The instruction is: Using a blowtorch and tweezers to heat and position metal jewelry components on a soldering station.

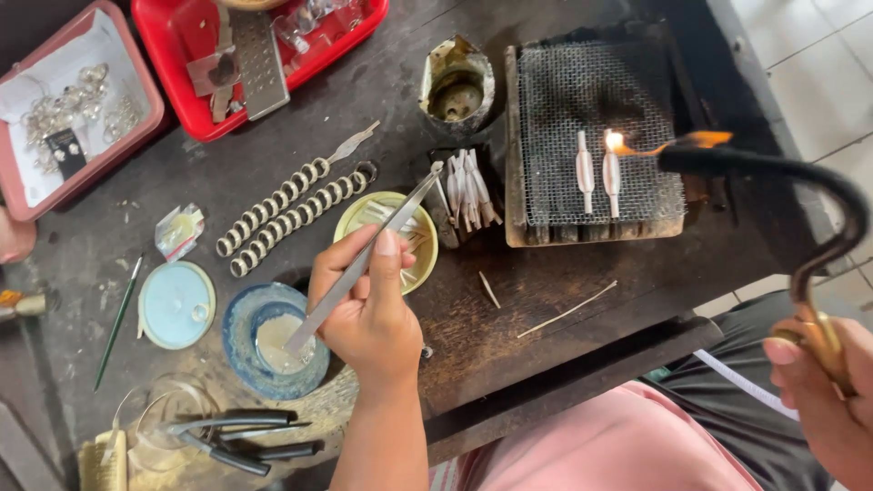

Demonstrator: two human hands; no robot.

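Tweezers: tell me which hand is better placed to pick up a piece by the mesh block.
Left, probably. The left hand already holds the tweezers, tips near the white pieces beside the mesh block. The right hand is occupied with the lit torch.

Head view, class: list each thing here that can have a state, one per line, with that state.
Torch: lit, flame on the silver pieces, held by right hand.
Tweezers: held in left hand, tips raised.
Wire mesh: bears both pieces.
Yellow dish: uncovered.
Pliers: lying unused.
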